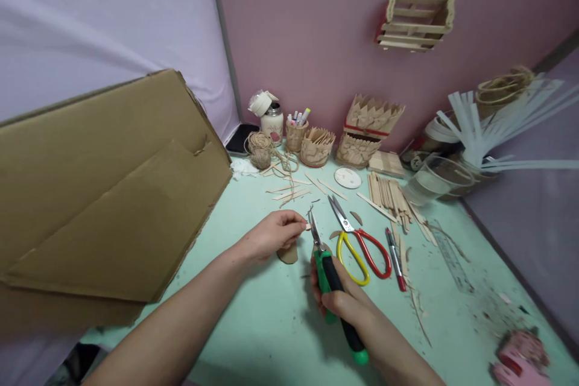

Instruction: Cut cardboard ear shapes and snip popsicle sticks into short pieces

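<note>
Between the thumb and fingertips of my left hand (280,232) is a short piece of wooden stick (308,227). My right hand (346,301) is wrapped round the green and black handles of a pair of pliers (337,283). The narrow metal jaws point away from me, right beside the wooden piece; whether they touch it I cannot tell. Beneath my left hand lies a rounded piece of cardboard (288,253), partly covered by the fingers. Scissors (357,241) with one yellow and one red handle rest on the table, just right of the pliers.
A large cardboard sheet (117,193) leans at the left. Wooden sticks (389,196) and a red-capped marker (395,259) lie to the right. Twine (260,151), a bottle (272,123) and stick-filled holders (317,148) stand along the back. A plastic cup (436,181) tilts at the right.
</note>
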Motion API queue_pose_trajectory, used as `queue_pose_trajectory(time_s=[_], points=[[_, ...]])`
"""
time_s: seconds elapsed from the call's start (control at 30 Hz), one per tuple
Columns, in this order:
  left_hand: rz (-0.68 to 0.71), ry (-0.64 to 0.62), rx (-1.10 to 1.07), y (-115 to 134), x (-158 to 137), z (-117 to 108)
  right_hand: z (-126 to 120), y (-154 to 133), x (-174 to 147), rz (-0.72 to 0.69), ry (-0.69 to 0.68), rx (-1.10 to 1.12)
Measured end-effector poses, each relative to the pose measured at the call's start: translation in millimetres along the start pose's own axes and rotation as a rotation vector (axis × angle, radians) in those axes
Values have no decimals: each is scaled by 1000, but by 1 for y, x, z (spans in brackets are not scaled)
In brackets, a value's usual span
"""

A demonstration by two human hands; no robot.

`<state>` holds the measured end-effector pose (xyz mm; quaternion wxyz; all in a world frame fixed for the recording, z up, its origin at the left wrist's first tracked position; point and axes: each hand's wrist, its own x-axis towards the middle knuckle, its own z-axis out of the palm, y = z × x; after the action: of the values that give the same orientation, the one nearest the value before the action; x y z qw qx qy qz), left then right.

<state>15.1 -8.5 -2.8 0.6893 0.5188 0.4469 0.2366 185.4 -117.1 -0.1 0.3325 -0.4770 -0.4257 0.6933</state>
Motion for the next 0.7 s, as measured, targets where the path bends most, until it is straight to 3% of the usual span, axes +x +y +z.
queue_pose_trajectory(time_s=[0.7], points=[[12, -2, 49, -4, 2, -1, -1, 3, 1, -2, -15, -79]])
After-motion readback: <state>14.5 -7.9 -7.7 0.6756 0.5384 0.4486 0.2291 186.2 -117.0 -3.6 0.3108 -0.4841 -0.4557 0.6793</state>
